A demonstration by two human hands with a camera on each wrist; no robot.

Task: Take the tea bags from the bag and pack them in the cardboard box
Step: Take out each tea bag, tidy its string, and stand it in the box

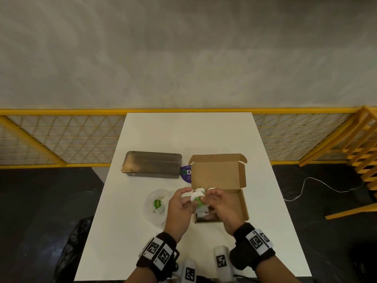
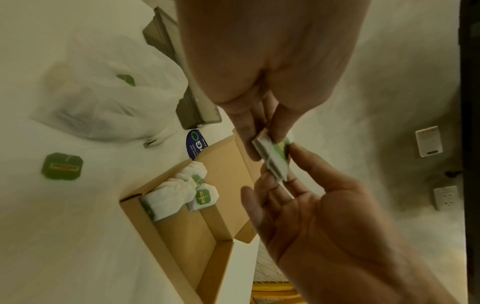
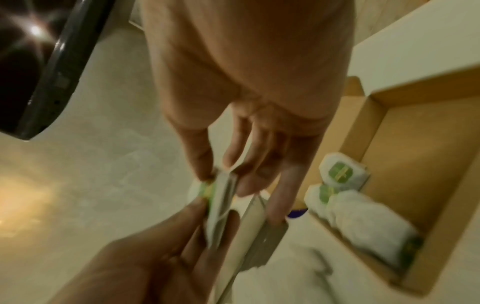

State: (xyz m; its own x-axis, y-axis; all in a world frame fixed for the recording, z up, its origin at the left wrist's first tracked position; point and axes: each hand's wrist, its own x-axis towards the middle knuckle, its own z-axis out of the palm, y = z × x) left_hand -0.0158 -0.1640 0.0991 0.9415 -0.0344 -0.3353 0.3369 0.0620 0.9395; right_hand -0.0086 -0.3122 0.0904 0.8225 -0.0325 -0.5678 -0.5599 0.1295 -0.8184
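Both hands hold one white tea bag with a green tag [image 1: 197, 200] just above the front left corner of the open cardboard box [image 1: 218, 174]. My left hand [image 1: 186, 201] pinches its left side and my right hand [image 1: 206, 199] pinches its right side. In the left wrist view, the tea bag [image 2: 272, 158] sits between the left hand [image 2: 265, 142] and the right hand [image 2: 279, 162]. A few tea bags [image 2: 182, 191] lie in the box [image 2: 182, 232] at one end. The clear plastic bag [image 1: 157, 205] lies left of the box, with a green tag showing in it.
A closed metal tin [image 1: 152, 164] lies at the back left of the white table [image 1: 183, 131]. A purple round sticker [image 1: 186, 173] shows between tin and box. The box lid stands open at the back. A yellow mesh fence [image 1: 61, 137] runs behind the table.
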